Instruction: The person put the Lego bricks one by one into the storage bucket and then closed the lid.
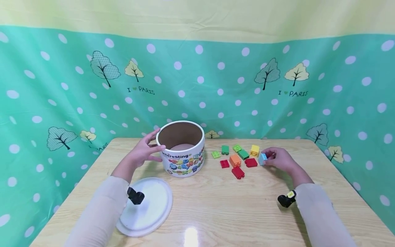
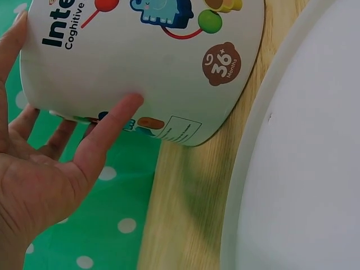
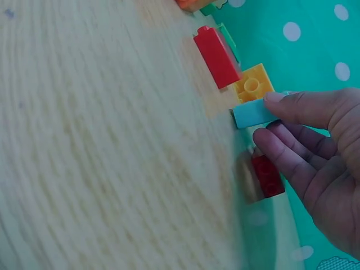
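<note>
My left hand [image 1: 142, 151] rests its spread, fairly straight fingers against the left side of a white toy bucket [image 1: 185, 164], near the rim. In the left wrist view, one fingertip presses the bucket's printed wall [image 2: 163, 67]. My right hand [image 1: 277, 158] pinches a light blue building block [image 1: 262, 159] between thumb and fingers at the right end of a group of blocks. A yellow block [image 3: 253, 84] shows just behind the blue one in the right wrist view. Beneath my right fingers sits a dark red block [image 3: 268, 175], hidden in the head view.
Several blocks lie right of the bucket, among them an orange block [image 1: 235, 160], a red block [image 1: 238, 172] and a green block [image 1: 225, 150]. A round white lid [image 1: 154, 202] lies flat at the front left. A polka-dot curtain [image 1: 197, 85] hangs behind the wooden table [image 1: 228, 212].
</note>
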`<state>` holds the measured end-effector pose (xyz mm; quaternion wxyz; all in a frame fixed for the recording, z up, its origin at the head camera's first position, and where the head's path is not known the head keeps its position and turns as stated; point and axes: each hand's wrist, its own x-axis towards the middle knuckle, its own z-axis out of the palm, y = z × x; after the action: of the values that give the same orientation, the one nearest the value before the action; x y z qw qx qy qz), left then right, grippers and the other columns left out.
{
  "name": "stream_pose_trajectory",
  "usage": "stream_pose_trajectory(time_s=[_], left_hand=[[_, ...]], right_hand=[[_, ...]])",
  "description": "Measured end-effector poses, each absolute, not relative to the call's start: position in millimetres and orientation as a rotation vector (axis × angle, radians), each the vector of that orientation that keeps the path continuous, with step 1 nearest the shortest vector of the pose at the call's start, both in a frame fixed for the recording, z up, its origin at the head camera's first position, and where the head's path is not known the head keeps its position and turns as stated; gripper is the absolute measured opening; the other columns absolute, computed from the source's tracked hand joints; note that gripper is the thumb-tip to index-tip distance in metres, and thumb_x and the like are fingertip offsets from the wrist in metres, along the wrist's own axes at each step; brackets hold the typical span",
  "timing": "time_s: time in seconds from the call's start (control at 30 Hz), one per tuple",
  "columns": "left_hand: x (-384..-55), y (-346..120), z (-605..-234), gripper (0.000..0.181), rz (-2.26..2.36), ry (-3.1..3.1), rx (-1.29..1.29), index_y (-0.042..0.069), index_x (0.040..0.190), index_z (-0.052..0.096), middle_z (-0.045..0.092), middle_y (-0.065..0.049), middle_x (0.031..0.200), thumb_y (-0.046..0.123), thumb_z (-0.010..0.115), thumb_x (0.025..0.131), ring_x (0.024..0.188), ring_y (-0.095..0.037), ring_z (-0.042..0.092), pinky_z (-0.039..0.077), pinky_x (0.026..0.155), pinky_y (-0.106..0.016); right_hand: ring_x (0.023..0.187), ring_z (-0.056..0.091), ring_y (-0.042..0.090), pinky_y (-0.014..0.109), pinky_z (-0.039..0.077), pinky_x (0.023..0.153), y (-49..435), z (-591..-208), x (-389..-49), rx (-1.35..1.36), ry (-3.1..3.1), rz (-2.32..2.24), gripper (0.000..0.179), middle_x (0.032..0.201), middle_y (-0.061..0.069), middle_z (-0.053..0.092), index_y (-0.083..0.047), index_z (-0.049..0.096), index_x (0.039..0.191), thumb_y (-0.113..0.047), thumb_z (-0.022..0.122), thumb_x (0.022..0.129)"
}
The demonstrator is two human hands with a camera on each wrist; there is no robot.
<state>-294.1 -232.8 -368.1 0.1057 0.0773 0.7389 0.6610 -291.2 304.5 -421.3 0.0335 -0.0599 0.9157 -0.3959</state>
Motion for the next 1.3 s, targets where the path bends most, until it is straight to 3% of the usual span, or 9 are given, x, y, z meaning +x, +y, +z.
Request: stream_pose_trajectory(time_s=[0.23, 0.6, 0.97, 1.13, 1.3], left_hand=[[-292.3, -232.9, -369.0, 0.091, 1.952, 2.182, 0.234, 0.028, 0.158, 0.015, 0.012, -0.015, 0.160, 0.018, 0.074, 0.088, 0.140, -0.047, 0.024, 0.056, 0.079, -0.057], [-291.7, -231.3, -374.8, 0.090, 1.994, 2.150, 0.229, 0.027, 0.158, 0.016, 0.014, -0.016, 0.158, 0.016, 0.073, 0.089, 0.140, -0.047, 0.023, 0.057, 0.076, -0.056], [-295.8, -233.5, -368.7, 0.089, 1.987, 2.147, 0.242, 0.029, 0.157, 0.015, 0.009, -0.016, 0.159, 0.012, 0.070, 0.090, 0.135, -0.049, 0.031, 0.056, 0.077, -0.058], [-294.1, -233.4, -370.0, 0.088, 1.980, 2.139, 0.220, 0.029, 0.158, 0.014, 0.011, -0.016, 0.159, 0.011, 0.069, 0.091, 0.137, -0.049, 0.028, 0.056, 0.078, -0.059], [-292.6, -232.4, -370.4, 0.089, 1.974, 2.139, 0.218, 0.029, 0.158, 0.014, 0.012, -0.016, 0.159, 0.013, 0.070, 0.091, 0.138, -0.047, 0.026, 0.056, 0.079, -0.059]], right_hand=[[0.103, 0.058, 0.033, 0.036, 0.057, 0.083, 300.5, -414.1, -287.2, -0.195, 2.778, -1.303, 0.045, 0.115, 0.021, 0.061, 0.004, 0.056, 0.126, -0.005, 0.073, 0.085], [0.113, 0.056, 0.037, 0.039, 0.057, 0.088, 281.1, -387.2, -280.8, -0.179, 2.782, -1.404, 0.049, 0.125, 0.021, 0.057, -0.001, 0.054, 0.132, -0.013, 0.072, 0.088], [0.113, 0.056, 0.033, 0.038, 0.056, 0.090, 265.6, -361.6, -285.2, -0.225, 2.749, -1.486, 0.049, 0.123, 0.018, 0.060, -0.005, 0.055, 0.131, -0.016, 0.075, 0.087], [0.116, 0.056, 0.031, 0.042, 0.053, 0.095, 258.3, -353.6, -284.8, -0.260, 2.736, -1.497, 0.052, 0.125, 0.014, 0.059, -0.008, 0.055, 0.133, -0.021, 0.076, 0.086], [0.114, 0.057, 0.029, 0.039, 0.053, 0.094, 249.8, -348.5, -283.7, -0.285, 2.717, -1.554, 0.051, 0.123, 0.013, 0.060, -0.008, 0.056, 0.132, -0.021, 0.076, 0.086]])
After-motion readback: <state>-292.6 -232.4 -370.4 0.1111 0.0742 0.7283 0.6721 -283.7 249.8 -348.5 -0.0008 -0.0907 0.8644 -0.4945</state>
